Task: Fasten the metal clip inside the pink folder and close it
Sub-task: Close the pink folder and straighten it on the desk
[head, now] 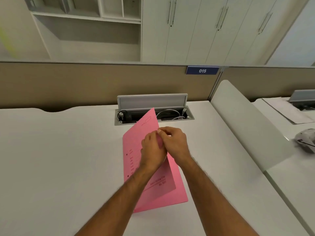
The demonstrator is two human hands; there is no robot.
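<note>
A pink folder [134, 145] lies on the white desk in front of me, its front cover lifted partway and tilted up along the right edge. My left hand [152, 150] rests on top of the cover with its fingers curled at the raised edge. My right hand [173, 142] is beside it, thumb and fingers pinched at the same edge of the cover. Both hands touch each other there. The metal clip inside the folder is hidden by the cover and my hands.
An open cable box [153, 114] with its grey lid up and wires inside sits just behind the folder. A low white divider [247, 126] borders the desk on the right. Beyond it lie papers [286, 109] and a white device [306, 140].
</note>
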